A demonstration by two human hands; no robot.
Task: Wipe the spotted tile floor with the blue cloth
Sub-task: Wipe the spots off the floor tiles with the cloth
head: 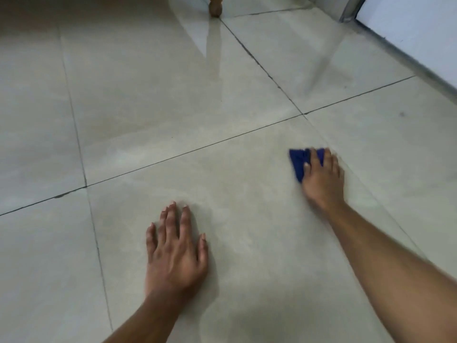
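The pale grey tile floor (222,174) fills the view, glossy and crossed by dark grout lines. A small dark blue cloth (299,162) lies bunched on the middle tile, right of centre. My right hand (322,179) presses down on the cloth, fingers curled over it, so only its left part and a strip at the top show. My left hand (175,251) lies flat on the same tile nearer to me, palm down, fingers spread, holding nothing. A small dark spot (402,114) marks the tile at the far right.
A turned wooden furniture leg (215,7) stands on the floor at the top centre. A white wall with its skirting (420,45) runs along the upper right, with a metal frame (351,8) beside it. A chipped grout line (60,195) shows at left.
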